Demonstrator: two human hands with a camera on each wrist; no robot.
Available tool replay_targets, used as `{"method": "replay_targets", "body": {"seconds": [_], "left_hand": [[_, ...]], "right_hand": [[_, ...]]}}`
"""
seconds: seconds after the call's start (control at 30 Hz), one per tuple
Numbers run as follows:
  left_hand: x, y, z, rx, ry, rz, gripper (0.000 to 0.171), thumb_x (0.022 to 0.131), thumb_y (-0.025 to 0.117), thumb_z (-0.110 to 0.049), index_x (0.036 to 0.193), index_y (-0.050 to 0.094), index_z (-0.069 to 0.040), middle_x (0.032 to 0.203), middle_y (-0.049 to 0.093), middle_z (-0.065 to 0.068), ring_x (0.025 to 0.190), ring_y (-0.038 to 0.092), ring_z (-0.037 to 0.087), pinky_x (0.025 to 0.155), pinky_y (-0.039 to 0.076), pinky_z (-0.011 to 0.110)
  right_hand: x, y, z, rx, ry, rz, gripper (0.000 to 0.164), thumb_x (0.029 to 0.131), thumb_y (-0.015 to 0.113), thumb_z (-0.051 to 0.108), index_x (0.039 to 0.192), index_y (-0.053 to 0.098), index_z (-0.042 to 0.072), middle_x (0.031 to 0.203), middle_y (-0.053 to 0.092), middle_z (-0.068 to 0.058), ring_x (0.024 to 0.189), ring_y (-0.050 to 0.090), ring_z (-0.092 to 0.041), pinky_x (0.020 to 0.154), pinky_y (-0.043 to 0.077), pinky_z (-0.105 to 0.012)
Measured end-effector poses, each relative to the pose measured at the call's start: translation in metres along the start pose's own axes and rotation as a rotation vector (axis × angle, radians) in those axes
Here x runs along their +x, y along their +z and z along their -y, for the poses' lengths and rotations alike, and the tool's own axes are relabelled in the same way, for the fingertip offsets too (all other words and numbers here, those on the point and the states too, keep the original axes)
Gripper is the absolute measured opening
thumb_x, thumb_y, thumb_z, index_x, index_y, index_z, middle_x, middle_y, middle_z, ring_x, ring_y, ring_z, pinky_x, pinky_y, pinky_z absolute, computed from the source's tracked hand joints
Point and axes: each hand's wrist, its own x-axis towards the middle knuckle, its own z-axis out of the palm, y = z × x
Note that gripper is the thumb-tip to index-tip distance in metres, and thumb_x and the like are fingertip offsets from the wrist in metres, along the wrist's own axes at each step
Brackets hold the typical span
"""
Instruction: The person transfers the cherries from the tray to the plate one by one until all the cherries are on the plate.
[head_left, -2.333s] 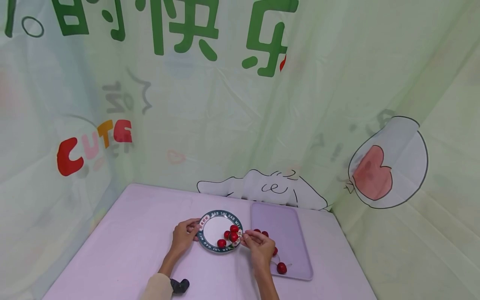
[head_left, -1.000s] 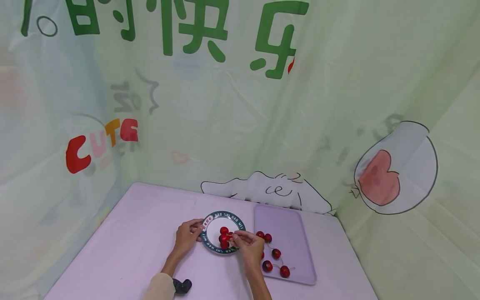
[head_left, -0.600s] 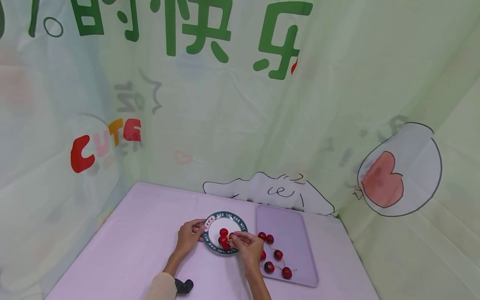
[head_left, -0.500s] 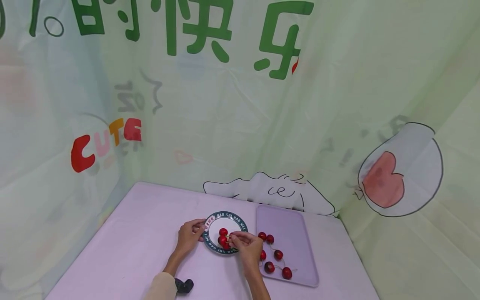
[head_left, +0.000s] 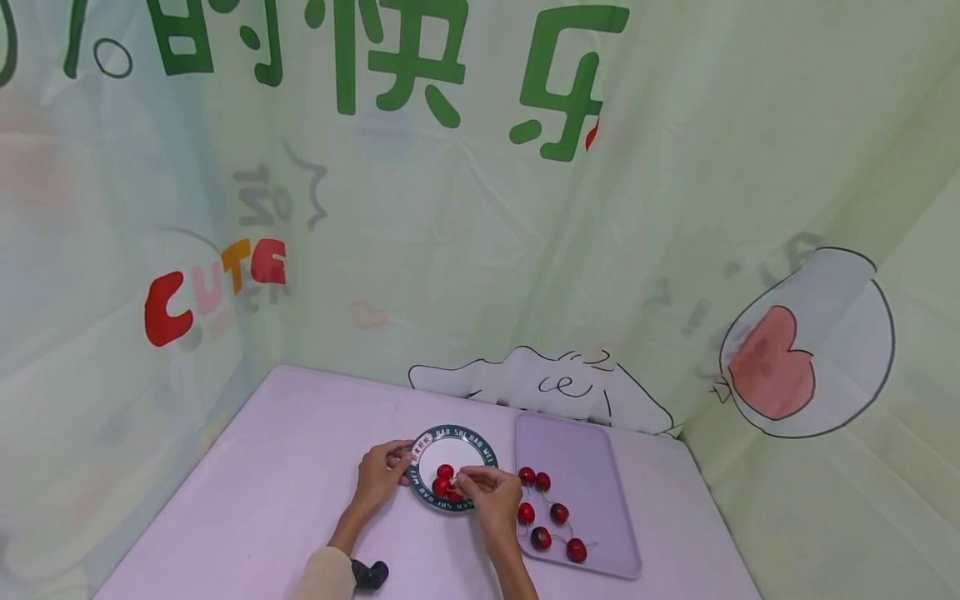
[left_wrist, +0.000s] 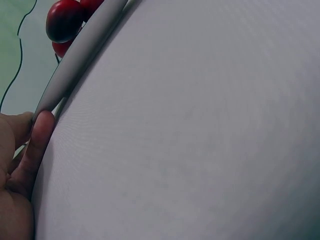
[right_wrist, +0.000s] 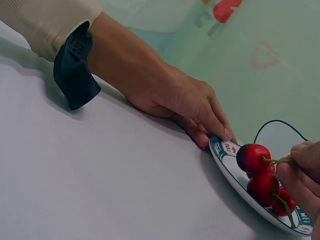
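Head: tray [head_left: 588, 467], right wrist: pinched cherry stem [right_wrist: 278, 161]

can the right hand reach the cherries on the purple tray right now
Probably yes: the cherries lie just right of the right hand, nothing visible between, though it would likely first release the cherry stem it pinches.
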Motion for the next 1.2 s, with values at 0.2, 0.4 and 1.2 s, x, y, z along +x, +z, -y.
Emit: {"method": "replay_targets", "body": {"seconds": [0.2, 0.4, 1.2], "left_hand": [[-0.002, -0.002, -0.004, -0.011, 0.003, 0.005, 0.032, 0.106, 0.070, -0.009, 0.138, 0.074, -0.005, 0.102, 0.072, 0.010, 0.065, 0.068, 0.010, 0.061, 0.057, 0.018], [-0.003, -0.001, -0.007, 0.005, -0.002, 0.008, 0.033, 0.106, 0.070, -0.008, 0.138, 0.073, -0.003, 0.102, 0.072, 0.010, 0.065, 0.067, 0.010, 0.061, 0.056, 0.018], [-0.002, 0.001, -0.005, 0.028, -0.024, 0.011, 0.034, 0.107, 0.069, -0.009, 0.141, 0.072, -0.004, 0.105, 0.073, 0.010, 0.064, 0.070, 0.010, 0.063, 0.056, 0.017]], "right_hand": [[0.000, 0.002, -0.002, -0.118, -0.042, -0.015, 0.018, 0.090, 0.086, 0.001, 0.108, 0.084, 0.000, 0.098, 0.085, -0.011, 0.084, 0.081, -0.019, 0.076, 0.064, -0.019], [0.000, 0.002, -0.005, -0.200, -0.081, -0.031, 0.015, 0.090, 0.088, 0.005, 0.105, 0.086, 0.005, 0.094, 0.084, -0.006, 0.084, 0.077, -0.016, 0.076, 0.060, -0.015], [-0.005, -0.009, -0.012, -0.415, -0.247, -0.006, 0.011, 0.089, 0.089, 0.006, 0.095, 0.088, 0.015, 0.090, 0.081, 0.004, 0.074, 0.062, -0.009, 0.068, 0.055, -0.020]]}}
